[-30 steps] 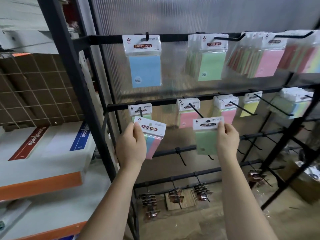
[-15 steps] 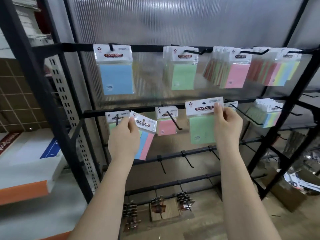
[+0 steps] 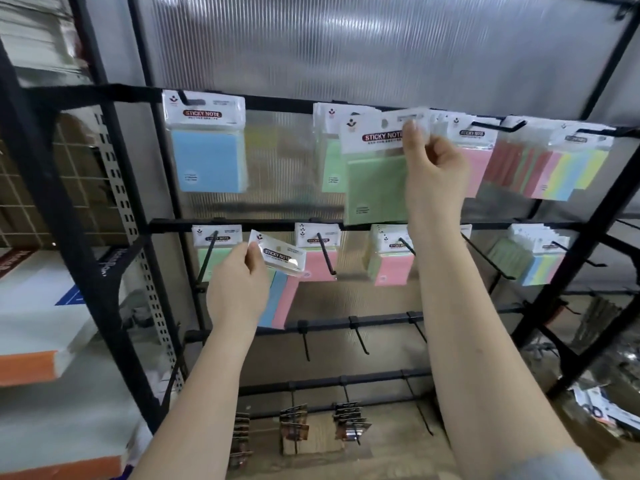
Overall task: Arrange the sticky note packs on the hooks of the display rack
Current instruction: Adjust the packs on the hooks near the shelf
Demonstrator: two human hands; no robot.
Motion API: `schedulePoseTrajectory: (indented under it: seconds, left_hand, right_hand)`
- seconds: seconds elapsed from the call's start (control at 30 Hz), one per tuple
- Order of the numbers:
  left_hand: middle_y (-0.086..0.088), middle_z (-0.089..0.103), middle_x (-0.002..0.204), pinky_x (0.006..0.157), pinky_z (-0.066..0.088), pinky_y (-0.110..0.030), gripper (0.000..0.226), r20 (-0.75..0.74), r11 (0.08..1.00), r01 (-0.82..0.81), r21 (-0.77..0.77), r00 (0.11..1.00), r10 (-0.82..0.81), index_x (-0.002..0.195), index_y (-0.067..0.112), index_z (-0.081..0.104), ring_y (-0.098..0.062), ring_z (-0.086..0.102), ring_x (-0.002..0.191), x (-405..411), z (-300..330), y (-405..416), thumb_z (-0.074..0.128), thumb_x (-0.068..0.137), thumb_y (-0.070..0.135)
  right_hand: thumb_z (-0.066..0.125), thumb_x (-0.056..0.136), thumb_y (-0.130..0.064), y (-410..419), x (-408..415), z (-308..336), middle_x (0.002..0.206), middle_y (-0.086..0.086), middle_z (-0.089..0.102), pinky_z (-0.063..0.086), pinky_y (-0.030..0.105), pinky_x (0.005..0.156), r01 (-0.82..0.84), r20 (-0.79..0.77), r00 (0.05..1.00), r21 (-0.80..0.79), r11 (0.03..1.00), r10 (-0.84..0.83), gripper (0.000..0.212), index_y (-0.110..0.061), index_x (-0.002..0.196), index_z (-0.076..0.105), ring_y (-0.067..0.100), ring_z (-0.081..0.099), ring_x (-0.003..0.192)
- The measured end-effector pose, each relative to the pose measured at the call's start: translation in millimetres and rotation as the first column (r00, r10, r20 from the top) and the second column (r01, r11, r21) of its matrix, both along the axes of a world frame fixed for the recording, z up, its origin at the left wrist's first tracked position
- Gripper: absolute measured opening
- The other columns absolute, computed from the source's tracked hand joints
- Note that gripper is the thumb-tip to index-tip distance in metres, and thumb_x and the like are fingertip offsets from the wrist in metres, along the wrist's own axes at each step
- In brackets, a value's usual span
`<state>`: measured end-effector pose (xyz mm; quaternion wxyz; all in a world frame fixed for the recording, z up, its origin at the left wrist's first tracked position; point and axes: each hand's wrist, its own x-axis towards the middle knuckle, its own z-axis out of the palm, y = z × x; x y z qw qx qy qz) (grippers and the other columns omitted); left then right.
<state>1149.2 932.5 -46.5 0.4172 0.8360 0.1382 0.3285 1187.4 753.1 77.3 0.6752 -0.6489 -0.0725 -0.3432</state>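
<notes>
The right hand (image 3: 431, 168) pinches the white header card of a pale green sticky note pack in clear wrap (image 3: 375, 181), holding it at the top bar of the black metal display rack (image 3: 114, 188), in front of the green packs hanging there (image 3: 329, 161). At 9 o'clock from it a blue sticky note pack (image 3: 207, 157) hangs on its own hook. At 3 o'clock hang pink packs (image 3: 478, 164) and striped multicolour packs (image 3: 568, 171). The left hand (image 3: 239, 289) grips a blue-and-pink striped sticky note pack (image 3: 282, 271) by its header, tilted, at 7 o'clock from the green one, beside the second bar's leftmost hook (image 3: 207, 251), which carries a green pack (image 3: 216, 247).
</notes>
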Motion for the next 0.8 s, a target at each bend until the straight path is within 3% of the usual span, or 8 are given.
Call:
schedulePoseTrajectory:
  seconds: [0.17, 0.43, 0.67, 0.8]
  left_hand:
    - [-0.001, 0.046, 0.059, 0.047, 0.024, -0.026, 0.041, 0.013, 1.000, 0.014, -0.012, 1.000, -0.014, 0.061, 0.016, 0.037, -0.015, 0.040, 0.052, -1, 2, -1, 0.036, 0.100, 0.028]
    - [0.000, 0.041, 0.056, 0.048, 0.024, -0.026, 0.041, 0.045, 0.999, 0.045, -0.019, 0.998, -0.044, 0.060, 0.017, 0.034, -0.014, 0.034, 0.050, 0, 8, -1, 0.035, 0.100, 0.027]
    - [-0.001, 0.041, 0.057, 0.049, 0.025, -0.026, 0.041, 0.052, 0.998, 0.058, -0.036, 0.997, -0.056, 0.062, 0.014, 0.034, -0.014, 0.034, 0.051, 2, 11, 1, 0.034, 0.100, 0.029]
    - [-0.003, 0.041, 0.057, 0.050, 0.025, -0.027, 0.042, 0.051, 0.998, 0.055, -0.037, 0.997, -0.054, 0.063, 0.011, 0.035, -0.015, 0.033, 0.052, 4, 13, 4, 0.033, 0.100, 0.030]
  right_hand:
    - [0.061, 0.093, -0.029, 5, 13, 9, 0.038, -0.015, 0.023, 0.019, 0.018, 0.046, -0.001, 0.001, 1.000, 0.059, 0.998, 0.001, 0.051, -0.023, 0.051, 0.033, 0.004, 0.020, 0.044]
    - [0.060, 0.093, -0.026, 10, 21, 10, 0.032, -0.015, 0.024, 0.019, 0.015, 0.042, 0.074, -0.031, 0.997, 0.041, 0.996, -0.073, 0.052, -0.025, 0.050, 0.031, 0.005, 0.023, 0.037]
    - [0.059, 0.092, -0.040, 15, 45, 6, 0.038, -0.014, 0.034, 0.023, 0.018, 0.047, 0.105, -0.134, 0.984, -0.077, 0.992, -0.115, 0.039, -0.021, 0.059, 0.054, 0.004, 0.028, 0.040]
    - [0.057, 0.093, -0.038, 20, 60, 9, 0.054, -0.008, 0.034, 0.023, 0.017, 0.045, 0.131, -0.187, 0.970, -0.123, 0.984, -0.152, 0.039, -0.018, 0.062, 0.047, 0.006, 0.029, 0.048]
